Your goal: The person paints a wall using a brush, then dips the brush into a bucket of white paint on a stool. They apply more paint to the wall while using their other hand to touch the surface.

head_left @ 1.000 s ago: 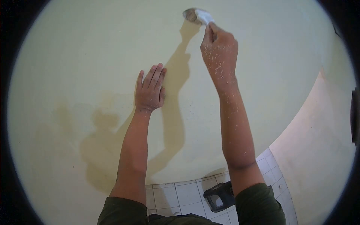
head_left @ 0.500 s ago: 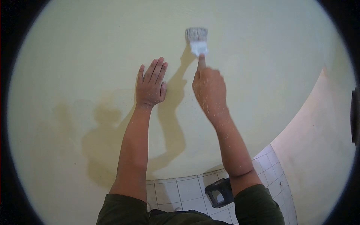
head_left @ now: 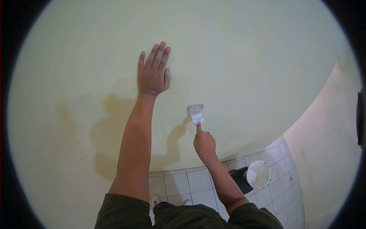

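Observation:
My right hand (head_left: 204, 144) grips a white paintbrush (head_left: 196, 113) by its handle, bristles up and pressed on the pale yellow wall (head_left: 244, 61). The hand is speckled with white paint. My left hand (head_left: 153, 74) lies flat on the wall higher up and to the left, fingers together and pointing upward, holding nothing. Both arms reach out from dark green sleeves at the bottom of the view.
A white paint bucket (head_left: 257, 174) stands on the white tiled floor (head_left: 190, 189) at the lower right, beside a dark object (head_left: 239, 178). A second wall (head_left: 328, 152) meets the painted one at the right. Darker patches (head_left: 110, 110) mark the wall on the left.
My right hand has swept the paintbrush down the wall from near the top to mid-height. The view tilted down, showing the bucket. My left hand stayed flat on the wall.

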A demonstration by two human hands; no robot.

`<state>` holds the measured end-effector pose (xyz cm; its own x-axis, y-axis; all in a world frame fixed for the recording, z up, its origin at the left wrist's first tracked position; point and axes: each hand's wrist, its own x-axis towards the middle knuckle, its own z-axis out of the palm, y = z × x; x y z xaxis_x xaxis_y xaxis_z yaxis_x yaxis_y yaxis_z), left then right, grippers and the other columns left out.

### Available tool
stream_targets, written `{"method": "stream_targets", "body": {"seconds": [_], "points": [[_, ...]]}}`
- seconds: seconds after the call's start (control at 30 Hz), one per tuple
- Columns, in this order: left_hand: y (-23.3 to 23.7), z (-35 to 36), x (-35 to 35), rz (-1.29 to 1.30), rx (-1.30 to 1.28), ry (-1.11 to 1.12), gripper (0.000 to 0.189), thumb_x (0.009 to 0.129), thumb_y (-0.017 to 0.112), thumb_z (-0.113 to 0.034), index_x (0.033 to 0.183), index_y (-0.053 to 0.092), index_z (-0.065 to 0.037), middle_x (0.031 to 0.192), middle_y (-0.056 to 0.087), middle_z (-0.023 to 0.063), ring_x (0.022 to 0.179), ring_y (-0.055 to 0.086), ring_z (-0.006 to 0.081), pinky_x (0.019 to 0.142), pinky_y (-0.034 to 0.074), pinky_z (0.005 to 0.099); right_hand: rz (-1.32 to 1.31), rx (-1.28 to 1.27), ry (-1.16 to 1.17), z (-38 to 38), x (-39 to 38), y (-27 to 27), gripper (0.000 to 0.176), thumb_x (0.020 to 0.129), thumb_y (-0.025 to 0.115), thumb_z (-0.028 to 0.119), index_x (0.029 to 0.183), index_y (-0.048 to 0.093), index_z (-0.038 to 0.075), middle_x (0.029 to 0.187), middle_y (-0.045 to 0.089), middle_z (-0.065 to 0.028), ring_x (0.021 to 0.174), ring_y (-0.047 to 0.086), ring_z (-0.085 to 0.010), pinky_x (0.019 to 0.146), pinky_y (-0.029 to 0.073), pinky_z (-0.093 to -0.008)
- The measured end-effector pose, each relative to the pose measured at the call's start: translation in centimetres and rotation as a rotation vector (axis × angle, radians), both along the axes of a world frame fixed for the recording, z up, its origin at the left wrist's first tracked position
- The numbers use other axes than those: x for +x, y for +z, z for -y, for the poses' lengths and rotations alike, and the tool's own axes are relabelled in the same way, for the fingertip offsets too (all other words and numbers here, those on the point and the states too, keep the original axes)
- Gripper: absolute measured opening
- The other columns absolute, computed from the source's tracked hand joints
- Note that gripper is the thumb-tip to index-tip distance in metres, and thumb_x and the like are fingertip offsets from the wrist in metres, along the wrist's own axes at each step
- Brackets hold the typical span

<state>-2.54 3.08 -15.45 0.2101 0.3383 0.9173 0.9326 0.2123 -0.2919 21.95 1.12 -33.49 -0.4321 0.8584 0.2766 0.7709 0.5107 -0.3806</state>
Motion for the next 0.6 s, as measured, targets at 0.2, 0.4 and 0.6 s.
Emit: {"method": "stream_targets", "body": {"seconds": [0.2, 0.4, 0.6], "points": [[-0.2, -0.3, -0.2, -0.008, 0.002, 0.019, 0.071, 0.091, 0.050, -0.025, 0.160, 0.038, -0.015, 0.168, 0.035, 0.0016, 0.155, 0.032, 0.0200, 0.128, 0.016, 0.0518, -0.072, -0.038, 0.052, -1.2, 1.6, -9.5, 0.023, 0.096, 0.060, 0.014, 0.112, 0.070, 0.001, 0.080, 0.069, -0.0229, 0.073, 0.069, -0.0432, 0.068, 0.057, -0.0538], [-0.1, -0.1, -0.1, -0.006, 0.011, 0.007, 0.070, 0.092, 0.049, -0.026, 0.160, 0.038, -0.016, 0.168, 0.035, 0.0017, 0.154, 0.032, 0.0203, 0.128, 0.016, 0.0518, -0.078, -0.154, -0.030, -0.6, 2.5, -10.2, 0.019, 0.094, 0.061, 0.013, 0.101, 0.071, -0.001, 0.082, 0.071, -0.0234, 0.077, 0.070, -0.0455, 0.070, 0.056, -0.0553], [-0.2, -0.2, -0.2, -0.012, 0.023, 0.006, 0.070, 0.091, 0.050, -0.026, 0.160, 0.038, -0.016, 0.168, 0.035, 0.0012, 0.154, 0.034, 0.0199, 0.128, 0.016, 0.0512, -0.474, -0.049, -0.007, -1.4, 2.9, 4.9, 0.042, 0.094, 0.063, 0.011, 0.132, 0.061, -0.008, 0.076, 0.066, -0.0305, 0.073, 0.069, -0.0452, 0.066, 0.055, -0.0507]]}}
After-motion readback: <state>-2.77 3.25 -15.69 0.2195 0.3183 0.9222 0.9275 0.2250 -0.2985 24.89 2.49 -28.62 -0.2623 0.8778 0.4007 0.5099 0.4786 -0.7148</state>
